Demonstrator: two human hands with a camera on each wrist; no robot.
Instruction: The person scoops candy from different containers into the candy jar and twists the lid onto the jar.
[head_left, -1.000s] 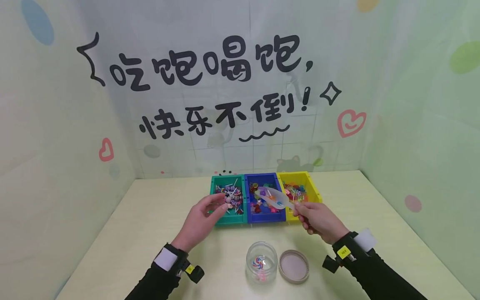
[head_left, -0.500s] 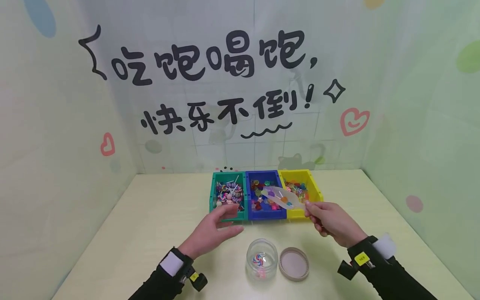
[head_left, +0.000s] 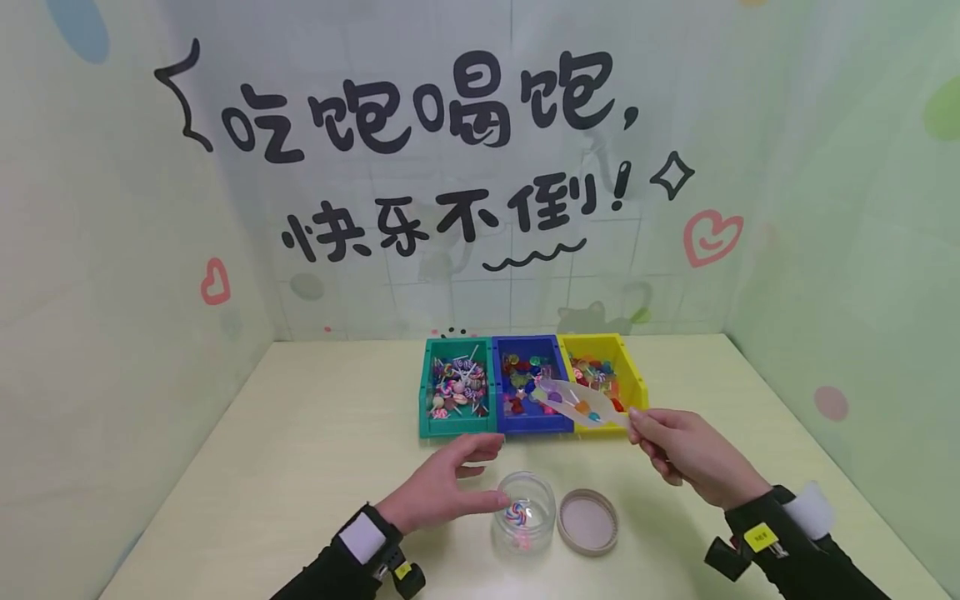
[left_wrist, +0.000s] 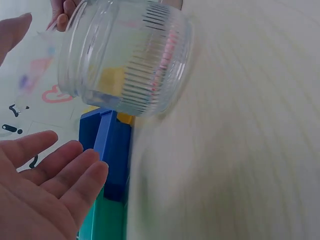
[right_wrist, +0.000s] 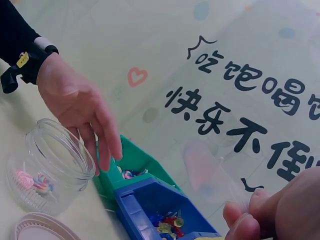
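Note:
My right hand [head_left: 693, 450] pinches the handle of a translucent scoop [head_left: 562, 390], held in the air at the front of the blue and yellow bins. Several small coloured pieces lie in the scoop. My left hand [head_left: 442, 487], fingers extended and thumb apart, is at the left side of a clear jar [head_left: 546, 525] and holds nothing. The jar stands upright and uncovered on the table. Inside it are a swirl-patterned candy charm [right_wrist: 43, 183] and a pink piece [right_wrist: 24, 178]. A round pale lid [head_left: 587, 523] lies just right of the jar.
Three joined bins stand behind the jar: green [head_left: 456, 428], blue [head_left: 534, 426] and yellow [head_left: 633, 387]. The green one has lollipop-like charms [head_left: 459, 383]; the other two hold colourful small pieces. A printed backdrop [head_left: 337, 300] rises at the table's back and sides.
My left hand has come away from the green bin, toward the front and right, to the jar. My right hand has moved right and slightly forward with the loaded scoop. The jar and lid stay put.

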